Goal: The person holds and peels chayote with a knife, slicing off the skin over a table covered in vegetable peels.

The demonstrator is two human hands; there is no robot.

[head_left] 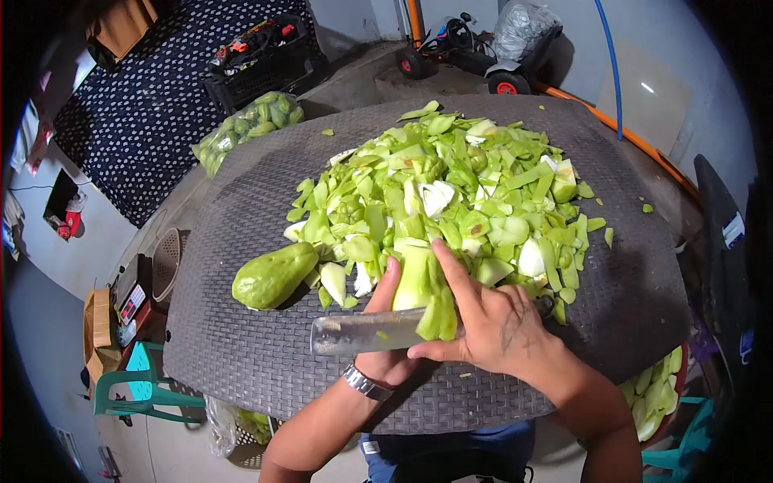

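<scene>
A pale green, partly peeled chayote [413,278] is held upright near the front edge of the woven-textured table [233,346], between the two hands and just before the heap of peelings [451,173]. By the left hand [390,367], the grip is closed to about the width of the chayote: its left side is pressed by the thumb, while the palm is partly covered by the blade. Whether its lower end is cupped by the other left fingers cannot be told.

By the right hand [495,326], a broad-bladed knife [362,332] is gripped, the fingers curled and the index finger stretched along the right side of the chayote. The handle is largely hidden by the hand, so its exact seat in the palm cannot be seen. The thumb is held low, near the base of the blade. The blade is pointed leftward across the lower part of the chayote, and folded strips of peel [439,318] are draped over it beside the right hand. On the left wrist, a metal watch [366,382] is worn. A whole chayote [274,276] is set on the table, left of the heap.
</scene>
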